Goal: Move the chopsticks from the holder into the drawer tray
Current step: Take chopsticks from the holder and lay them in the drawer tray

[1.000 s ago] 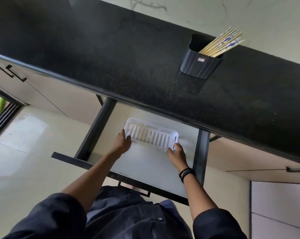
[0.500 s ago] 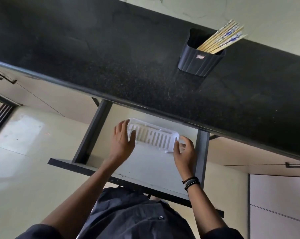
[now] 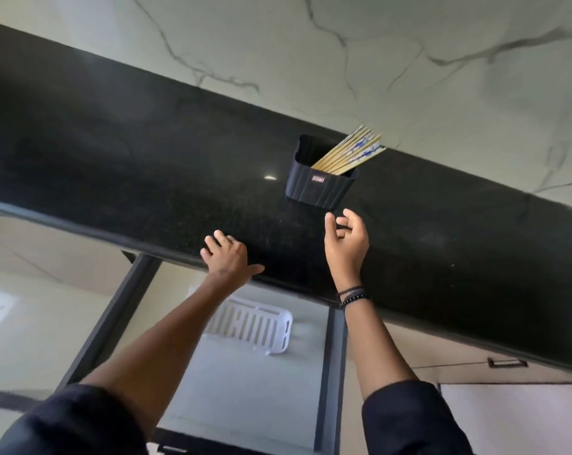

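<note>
Chopsticks [image 3: 347, 154] lean right in the ribbed holder [image 3: 317, 188] on the black surface [image 3: 114, 159]; the drawer tray [image 3: 255, 326] is below. Right hand [image 3: 345, 243] is loosely curled, holds nothing and is near the holder. Left hand [image 3: 227, 257] lies flat and spread on the surface edge. Risk: a partial grab tips the holder or scatters chopsticks. Holder label [image 3: 318, 179] is unreadable.

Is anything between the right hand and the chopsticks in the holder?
Nothing loose. The right hand hovers over the counter just short of the holder. Only the holder's near wall lies between it and the chopsticks, whose tops lean out past the far rim, so it likely must reach over.
</note>
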